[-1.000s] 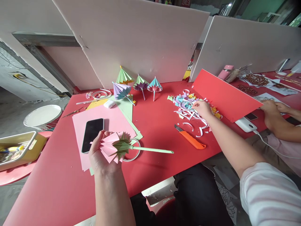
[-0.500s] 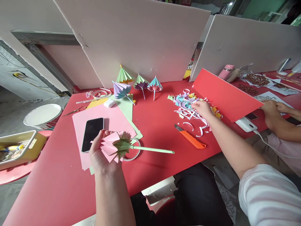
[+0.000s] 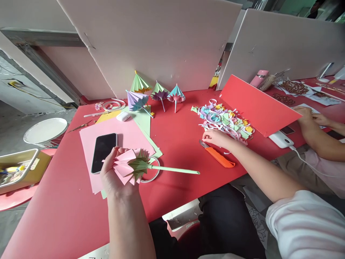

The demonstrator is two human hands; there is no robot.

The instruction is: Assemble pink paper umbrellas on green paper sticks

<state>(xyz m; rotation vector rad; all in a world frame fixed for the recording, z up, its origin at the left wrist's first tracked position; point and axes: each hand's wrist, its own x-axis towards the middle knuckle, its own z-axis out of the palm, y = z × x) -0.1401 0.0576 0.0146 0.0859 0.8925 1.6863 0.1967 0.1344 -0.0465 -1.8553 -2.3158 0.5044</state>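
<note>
My left hand is closed round a folded pink and green paper umbrella, its pale green stick pointing right over the table. Under it lies a white ring-shaped roll, partly hidden. My right hand is low over the table with its fingers pinched together, by the blade end of an orange utility knife. What those fingers hold, if anything, is too small to see. Just behind that hand is a heap of coloured paper scraps. Several finished paper umbrellas stand or lean further back.
A black phone and a white case lie on pink paper sheets. Scissors are at the left edge. A red board leans behind the scraps. At the right, another person's arms rest beside a white power bank.
My right hand has moved from the scrap heap toward me and left, to the knife's blade end. My left hand keeps hold of the pink and green umbrella. The view has shifted slightly.
</note>
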